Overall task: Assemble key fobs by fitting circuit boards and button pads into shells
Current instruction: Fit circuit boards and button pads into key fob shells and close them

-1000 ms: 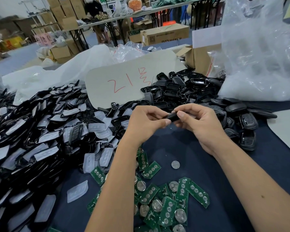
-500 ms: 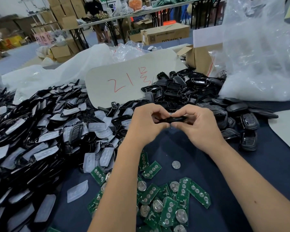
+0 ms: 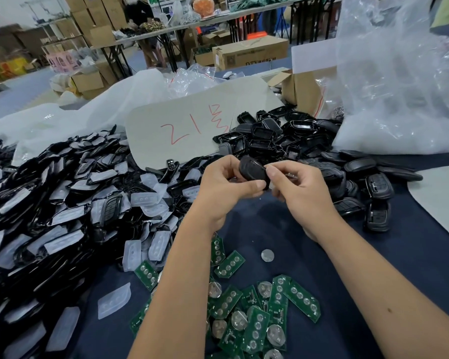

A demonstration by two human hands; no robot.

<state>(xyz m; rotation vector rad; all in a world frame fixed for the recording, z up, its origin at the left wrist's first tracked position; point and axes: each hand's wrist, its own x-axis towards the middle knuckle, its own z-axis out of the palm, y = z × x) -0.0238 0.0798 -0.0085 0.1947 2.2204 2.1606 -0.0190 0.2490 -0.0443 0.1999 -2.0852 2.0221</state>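
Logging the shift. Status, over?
Left hand and right hand both pinch one black fob shell. Held above blue table. Nothing in the way.

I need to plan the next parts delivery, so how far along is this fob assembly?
Done: a small group of closed fobs lies right of the hands. In hand: the left hand and right hand both grip one black fob shell; its inside is hidden. Left: a large heap of shells with button pads, a pile of empty shells and loose circuit boards. Most remains.
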